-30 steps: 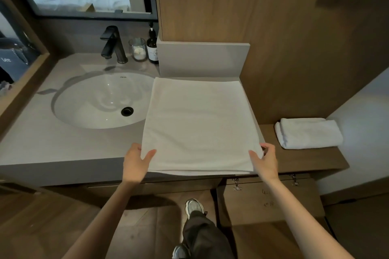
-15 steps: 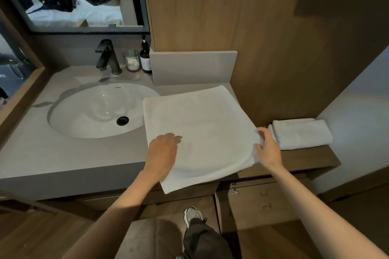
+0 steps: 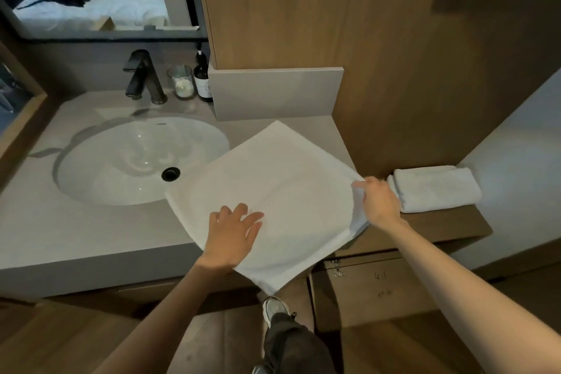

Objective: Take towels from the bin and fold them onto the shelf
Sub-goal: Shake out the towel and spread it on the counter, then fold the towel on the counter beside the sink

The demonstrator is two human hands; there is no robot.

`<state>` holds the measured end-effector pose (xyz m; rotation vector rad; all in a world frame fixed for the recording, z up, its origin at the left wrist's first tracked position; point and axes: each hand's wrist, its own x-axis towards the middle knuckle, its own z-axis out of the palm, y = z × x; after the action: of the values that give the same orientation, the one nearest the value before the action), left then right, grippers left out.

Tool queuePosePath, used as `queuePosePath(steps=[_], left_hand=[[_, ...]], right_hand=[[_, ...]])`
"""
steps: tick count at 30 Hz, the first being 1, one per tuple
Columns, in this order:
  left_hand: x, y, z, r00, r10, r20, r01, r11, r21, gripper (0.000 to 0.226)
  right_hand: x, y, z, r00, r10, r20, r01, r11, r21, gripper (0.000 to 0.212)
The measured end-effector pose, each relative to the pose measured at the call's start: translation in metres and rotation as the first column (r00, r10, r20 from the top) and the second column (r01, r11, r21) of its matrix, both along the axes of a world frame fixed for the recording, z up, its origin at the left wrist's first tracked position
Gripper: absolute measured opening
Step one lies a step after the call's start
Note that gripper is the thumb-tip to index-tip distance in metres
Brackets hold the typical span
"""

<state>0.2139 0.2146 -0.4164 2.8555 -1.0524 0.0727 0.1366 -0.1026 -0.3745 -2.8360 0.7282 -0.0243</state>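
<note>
Head view: we see a white towel [image 3: 288, 200] spread flat on the grey tabletop [image 3: 91, 231], turned like a diamond. Its 6 o'clock corner hangs off the tabletop's front edge. Its 9 o'clock corner overlaps the rim of the sink [image 3: 121, 161].

Left hand [image 3: 233, 237] lies palm down on the towel's 7 o'clock part. Its grip is apart, fingers straight and spread, pressing the cloth. Right hand [image 3: 379, 200] is at the towel's 3 o'clock corner with its grip clamped on it, fingers curled round the cloth edge. That corner is lifted a bit and bunched.

At 3 o'clock of that hand, just beside it, a folded towel [image 3: 437, 188] sits on the lower wooden shelf [image 3: 440, 228], close to the wall. We cannot tell whether the hand and the folded towel touch.

At 12 o'clock of the sink stands a black faucet [image 3: 144, 77], with a glass jar [image 3: 182, 85] and a dark bottle [image 3: 202, 79] side by side at its 3 o'clock. Below the shelf, at 5 o'clock of the towel, is a wooden box [image 3: 379, 291] with metal latches. A shoe [image 3: 274, 308] is on the floor at 6 o'clock, under the hanging corner.
</note>
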Motion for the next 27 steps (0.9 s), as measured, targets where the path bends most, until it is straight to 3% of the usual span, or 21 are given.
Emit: queuePosePath(steps=[2,7,9,12,15,18,20,22,27], left_hand=[[-0.012,-0.003,0.001,0.999,-0.016,-0.040,0.016,1.000,-0.014,0.046],[-0.040,-0.017,-0.004,0.980,-0.197,0.033,0.195,0.980,0.039,0.041],[-0.045,-0.019,-0.011,0.978,-0.205,-0.038,0.203,0.978,-0.052,0.040],[-0.028,-0.026,-0.003,0.989,-0.127,-0.073,0.098,0.943,-0.319,0.040],[0.011,-0.041,0.014,0.995,-0.086,-0.041,0.066,0.936,-0.347,0.029],[0.053,-0.056,0.022,0.987,-0.024,-0.157,-0.013,0.973,-0.228,0.045],[0.074,-0.063,0.020,0.951,-0.031,-0.308,0.028,0.999,-0.016,0.069],[0.090,-0.071,0.012,0.926,-0.008,-0.376,0.065,0.989,0.137,0.070],[0.108,-0.086,0.003,0.947,0.032,-0.321,0.015,0.990,0.142,0.064]], right_hand=[[0.021,0.005,0.007,1.000,0.027,0.012,-0.026,0.997,-0.076,0.049],[0.071,0.013,0.016,0.995,0.097,0.038,-0.091,0.987,-0.134,0.038],[0.087,0.015,0.017,0.988,0.141,0.062,-0.133,0.984,-0.117,0.039],[0.106,0.010,0.018,0.970,0.228,0.081,-0.214,0.965,-0.151,0.050],[0.120,-0.001,0.018,0.956,0.290,0.046,-0.279,0.945,-0.169,0.056],[0.133,-0.012,0.017,0.948,0.317,0.035,-0.308,0.938,-0.162,0.056],[0.143,-0.018,0.017,0.937,0.349,0.032,-0.340,0.926,-0.162,0.055],[0.155,-0.025,0.018,0.918,0.396,0.021,-0.388,0.908,-0.155,0.054],[0.182,-0.059,0.014,0.892,0.450,0.049,-0.451,0.892,0.024,0.041]])
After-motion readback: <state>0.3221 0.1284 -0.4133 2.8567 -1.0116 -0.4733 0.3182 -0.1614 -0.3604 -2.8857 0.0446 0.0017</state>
